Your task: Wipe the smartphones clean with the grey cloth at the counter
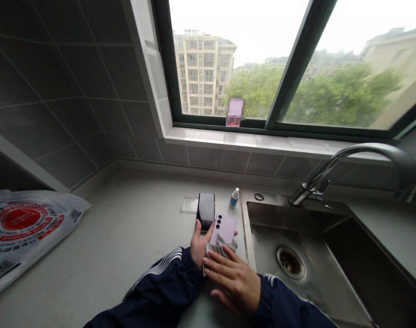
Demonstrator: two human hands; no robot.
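The left hand [201, 243] curls around a lilac phone [223, 229] with three camera lenses, holding it above the counter [126, 237] near the edge by the sink [283, 218], while the right hand [232, 283] pinches a grey cloth [221, 246] against the phone's lower end. A black phone [206, 210] lies just behind, near a small bottle [234, 198]; the writing on the bottle and on the red-printed plastic bag [23, 232] is too small to read.

A lilac phone [225, 229], navy sleeves [160, 280] with white stripes.
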